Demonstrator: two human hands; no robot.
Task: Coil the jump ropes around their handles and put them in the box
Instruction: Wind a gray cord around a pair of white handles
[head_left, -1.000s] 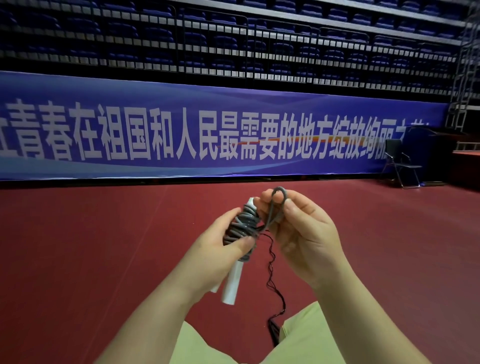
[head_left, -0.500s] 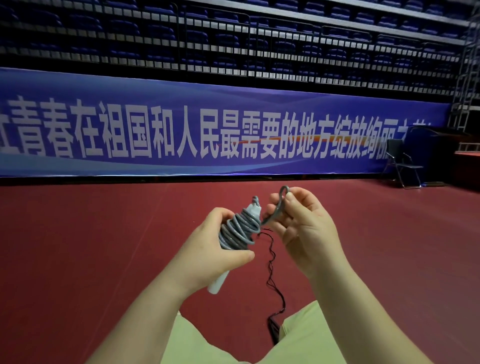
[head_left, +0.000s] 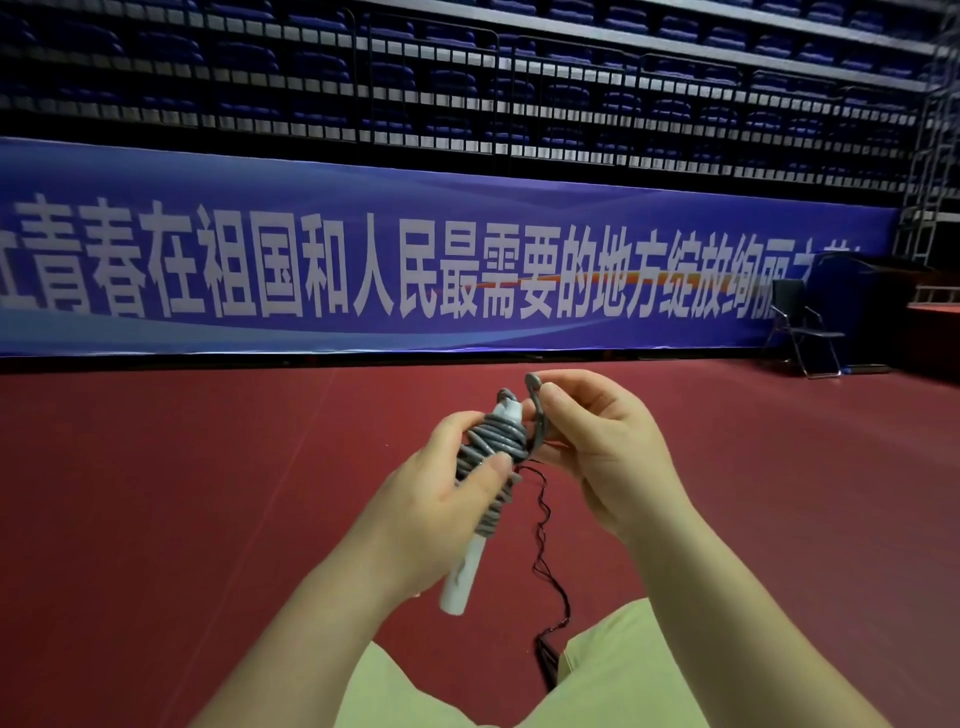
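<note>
Setting: indoor sports hall. Dark red floor (head_left: 182, 493), matte, smooth. Long blue banner (head_left: 415, 270) with white characters along the far wall; rows of dark blue seats (head_left: 467, 78) behind railings above it. Folding chair (head_left: 802, 325) at far right.

Jump rope (head_left: 491, 447): held in the air between both hands, in front of the person's lap. Grey cord, glossy, round in section, wound in many uneven turns around the upper part of a white cylindrical handle (head_left: 460, 577), which tilts slightly.

Left hand (head_left: 441, 514): grip closed round the coil, thumb across the turns. Right hand (head_left: 602, 447): grip pinching a free loop of the grey cord just beside the coil.

A thin black wavy string (head_left: 543, 519) hangs down from the coil toward pale yellow trousers (head_left: 623, 675).
</note>
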